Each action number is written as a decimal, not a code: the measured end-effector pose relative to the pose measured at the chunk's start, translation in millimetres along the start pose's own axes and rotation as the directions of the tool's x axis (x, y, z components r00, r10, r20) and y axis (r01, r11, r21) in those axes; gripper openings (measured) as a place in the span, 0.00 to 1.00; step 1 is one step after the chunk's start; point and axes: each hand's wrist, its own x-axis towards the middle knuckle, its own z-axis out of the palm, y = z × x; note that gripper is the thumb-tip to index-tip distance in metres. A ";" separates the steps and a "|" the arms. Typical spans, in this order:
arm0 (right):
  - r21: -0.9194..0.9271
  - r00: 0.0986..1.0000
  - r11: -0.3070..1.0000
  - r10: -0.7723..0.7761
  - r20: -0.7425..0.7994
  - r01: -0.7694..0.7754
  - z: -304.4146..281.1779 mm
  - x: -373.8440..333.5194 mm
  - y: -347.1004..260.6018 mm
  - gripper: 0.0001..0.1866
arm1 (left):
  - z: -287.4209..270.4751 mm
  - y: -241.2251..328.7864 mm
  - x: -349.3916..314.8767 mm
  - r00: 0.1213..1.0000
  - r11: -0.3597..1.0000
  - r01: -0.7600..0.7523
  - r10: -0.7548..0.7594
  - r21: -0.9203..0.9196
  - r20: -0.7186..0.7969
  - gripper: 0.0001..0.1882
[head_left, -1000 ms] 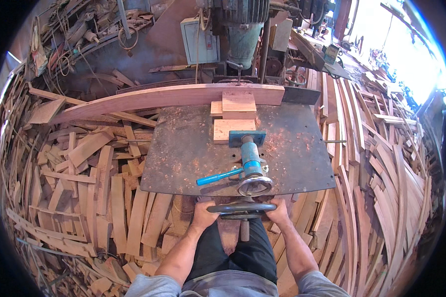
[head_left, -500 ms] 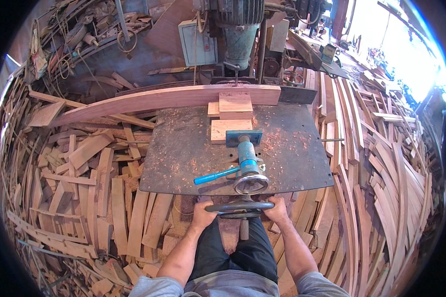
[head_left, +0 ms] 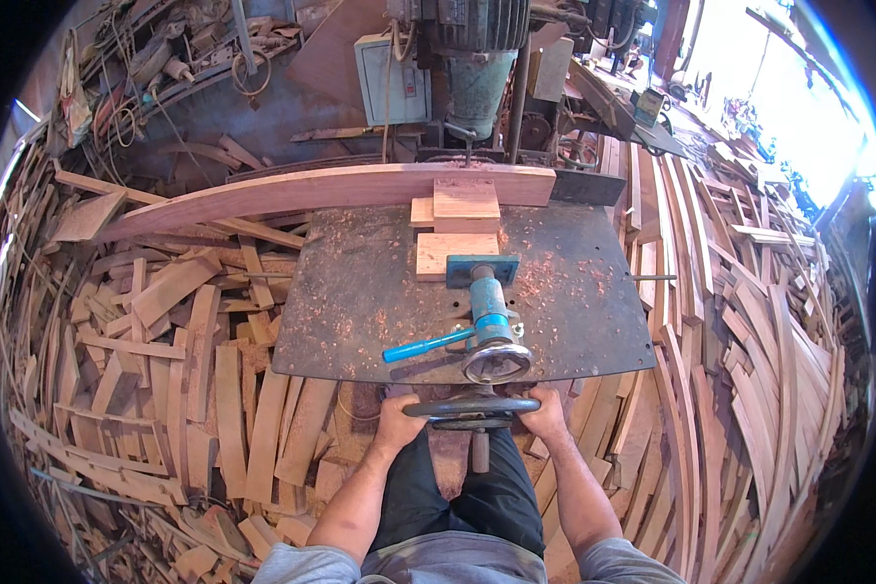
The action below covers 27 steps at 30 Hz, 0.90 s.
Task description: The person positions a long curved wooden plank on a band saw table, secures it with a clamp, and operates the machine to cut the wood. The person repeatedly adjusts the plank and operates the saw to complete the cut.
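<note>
My left hand (head_left: 398,419) and my right hand (head_left: 544,413) are closed on opposite sides of a dark handwheel (head_left: 448,405) below the front edge of the metal machine table (head_left: 360,282). Above it, a smaller shiny handwheel (head_left: 496,363) belongs to a blue screw clamp (head_left: 487,304) with a blue lever (head_left: 426,346). The clamp's flat plate meets wooden blocks (head_left: 455,255), which sit against a long curved board (head_left: 341,186) standing on edge across the back of the table. A vertical spindle (head_left: 468,146) comes down behind the board; its tip is hidden.
A motor housing (head_left: 482,83) hangs over the table's back, beside a grey electrical box (head_left: 392,80). Loose wood offcuts (head_left: 170,292) cover the floor at left. Long curved strips (head_left: 686,419) are piled at right. Wood chips (head_left: 594,277) dot the table.
The view has shifted very slightly. Both hands keep their places on the handwheel, and the board, blocks and clamp stay as they were.
</note>
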 end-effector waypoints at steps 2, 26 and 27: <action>0.000 1.000 1.000 -0.004 0.006 0.004 0.9 -0.1 1.3 0.22 | -0.3 -0.3 0.2 1.000 0.999 -0.002 0.002 -0.033 0.007 0.12; 0.008 0.996 0.999 0.041 0.074 -0.042 -5.9 0.2 -3.9 0.19 | -1.7 -0.5 0.3 1.000 1.000 0.021 -0.021 -0.020 0.023 0.09; 0.006 0.996 0.999 0.034 0.084 -0.034 -5.9 0.1 0.0 0.19 | -2.4 1.3 0.3 0.998 0.999 0.047 -0.047 0.016 0.032 0.09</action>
